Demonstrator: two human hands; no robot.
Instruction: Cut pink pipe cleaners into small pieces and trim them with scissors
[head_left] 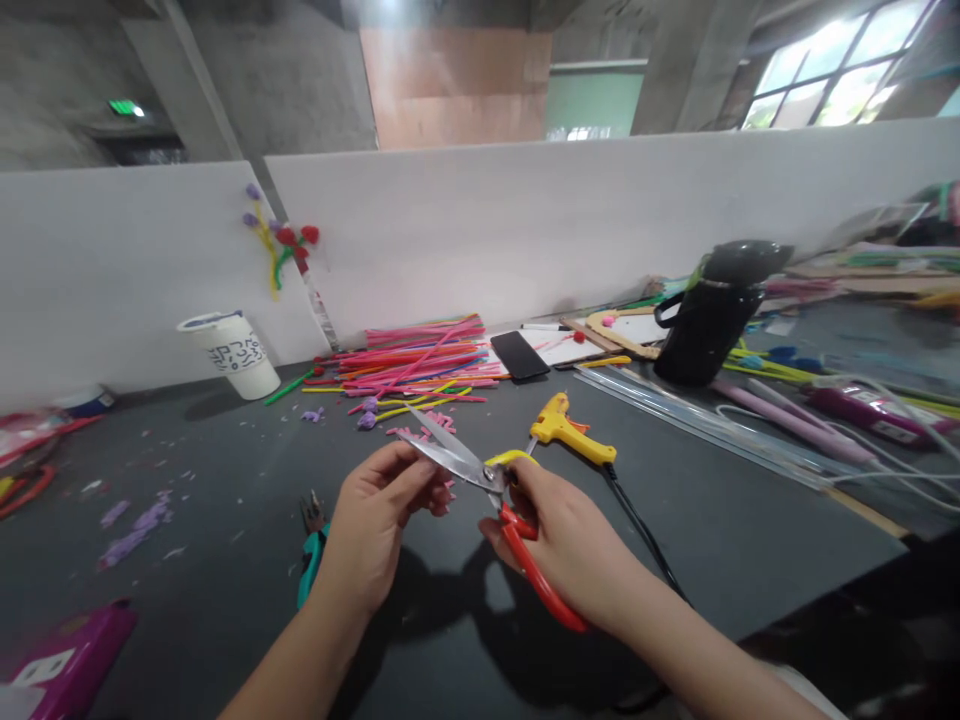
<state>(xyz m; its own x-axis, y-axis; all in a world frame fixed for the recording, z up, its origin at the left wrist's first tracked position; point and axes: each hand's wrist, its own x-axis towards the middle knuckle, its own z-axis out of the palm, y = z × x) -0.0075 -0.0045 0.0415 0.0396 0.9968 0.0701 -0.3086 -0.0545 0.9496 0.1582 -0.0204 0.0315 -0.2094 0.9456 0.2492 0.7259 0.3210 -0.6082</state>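
My right hand (562, 530) is wrapped round the red and yellow handles of a pair of scissors (457, 462), whose blades are spread apart and point up and to the left. The thumb and fingers of my left hand (382, 510) are pinched together at the lower blade; what they hold, if anything, is too small to tell. Short pink clippings (436, 425) lie on the dark table behind the blades. Teal-handled pliers (311, 560) rest just left of my left hand.
Pink and red pipe cleaners (420, 360), a phone (519, 355) and a yellow glue gun (570, 430) lie beyond my hands. A white cup (238, 358) stands left, a black jug (712, 315) right. Purple scraps (139, 530) lie at the left.
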